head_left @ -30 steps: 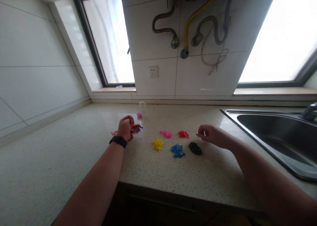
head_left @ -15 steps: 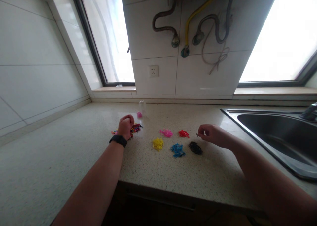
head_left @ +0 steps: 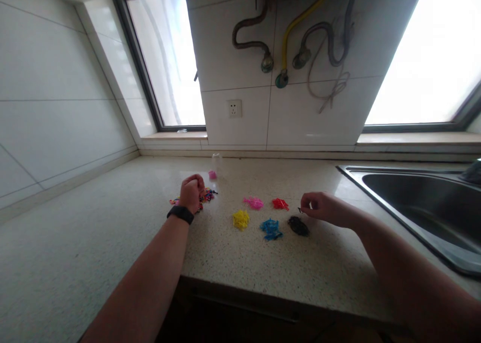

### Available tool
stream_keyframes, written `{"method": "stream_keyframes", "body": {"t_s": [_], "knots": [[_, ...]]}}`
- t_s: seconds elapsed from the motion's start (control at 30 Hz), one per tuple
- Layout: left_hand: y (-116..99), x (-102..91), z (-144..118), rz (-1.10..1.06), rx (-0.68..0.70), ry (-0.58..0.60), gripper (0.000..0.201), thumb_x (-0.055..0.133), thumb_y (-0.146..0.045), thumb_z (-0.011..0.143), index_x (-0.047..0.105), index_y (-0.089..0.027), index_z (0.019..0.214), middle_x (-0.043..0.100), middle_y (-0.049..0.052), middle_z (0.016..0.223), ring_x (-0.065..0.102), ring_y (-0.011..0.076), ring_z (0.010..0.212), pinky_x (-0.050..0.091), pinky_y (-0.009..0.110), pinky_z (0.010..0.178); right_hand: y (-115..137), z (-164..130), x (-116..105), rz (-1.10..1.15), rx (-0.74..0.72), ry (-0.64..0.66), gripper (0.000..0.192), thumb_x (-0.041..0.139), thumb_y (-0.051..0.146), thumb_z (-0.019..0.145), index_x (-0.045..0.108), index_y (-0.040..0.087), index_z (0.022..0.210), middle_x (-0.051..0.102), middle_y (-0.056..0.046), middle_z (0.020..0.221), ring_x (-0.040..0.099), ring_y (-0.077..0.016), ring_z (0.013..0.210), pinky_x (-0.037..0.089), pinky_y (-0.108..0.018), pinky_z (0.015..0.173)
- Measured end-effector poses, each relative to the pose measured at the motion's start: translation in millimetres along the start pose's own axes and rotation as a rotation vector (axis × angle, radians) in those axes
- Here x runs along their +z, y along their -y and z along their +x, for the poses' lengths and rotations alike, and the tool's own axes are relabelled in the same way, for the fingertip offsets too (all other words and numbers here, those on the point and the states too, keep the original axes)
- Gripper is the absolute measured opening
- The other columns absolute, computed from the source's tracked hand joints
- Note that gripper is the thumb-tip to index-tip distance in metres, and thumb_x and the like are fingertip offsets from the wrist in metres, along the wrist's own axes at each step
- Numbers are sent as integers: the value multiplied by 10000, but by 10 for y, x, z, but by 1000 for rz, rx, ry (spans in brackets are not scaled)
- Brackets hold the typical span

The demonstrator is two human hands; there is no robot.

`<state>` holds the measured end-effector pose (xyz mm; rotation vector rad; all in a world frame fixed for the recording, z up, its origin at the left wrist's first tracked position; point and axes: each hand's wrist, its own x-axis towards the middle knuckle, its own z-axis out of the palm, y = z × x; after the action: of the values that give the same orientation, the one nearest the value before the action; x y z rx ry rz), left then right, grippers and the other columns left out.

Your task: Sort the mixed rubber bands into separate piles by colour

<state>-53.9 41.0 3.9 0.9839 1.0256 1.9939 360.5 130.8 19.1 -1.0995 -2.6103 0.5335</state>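
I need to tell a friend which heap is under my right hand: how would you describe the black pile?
On the speckled counter, left of the steel sink, lie small coloured heaps. The black pile sits at the right end of the nearer row, beside the blue one, just under the right hand; it is the only dark heap.

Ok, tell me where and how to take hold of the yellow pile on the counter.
The yellow pile is a low, loose heap of small pieces lying flat on the counter, with bare surface all around it. Probably best to come straight down from above and pinch its raised middle with the fingertips. The left hand is nearer, but it is closed by the mixed pile.
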Motion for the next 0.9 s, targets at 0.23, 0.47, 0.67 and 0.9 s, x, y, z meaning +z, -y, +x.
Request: {"method": "stream_keyframes", "body": {"t_s": [0.23,0.47,0.67,0.9], "knots": [[24,-13,11,-12,8,-8,84,480,-106,516,444,-181,525,341,-62,445,248,51,354,202,172,345,20,-14,9,24,20,89,258,590,420,822,666,174,821,612,-25,661,495,-139,589,361,-269,557],[26,-16,7,4,7,-13,91,478,-99,518,445,-184,522,331,-63,441,243,56,354,198,173,338,36,-19,-16,50,18,130,352,581,505,833,691,172,853,628,-37,690,507,-148,617,372,-271,567],[9,-9,-6,22,18,-10,98,463,-88,499,445,-184,512,332,-60,434,240,59,351,202,176,331,10,-14,-2,86,41,105,344,603,504,820,696,174,839,612,-31,679,495,-143,609,360,-271,562],[-9,-4,-25,39,22,-4,109,478,-82,510,439,-183,493,320,-53,431,243,62,351,203,179,324,-29,-5,-8,203,41,45,407,565,554,848,681,165,817,595,-21,664,491,-135,602,359,-267,557]]}}
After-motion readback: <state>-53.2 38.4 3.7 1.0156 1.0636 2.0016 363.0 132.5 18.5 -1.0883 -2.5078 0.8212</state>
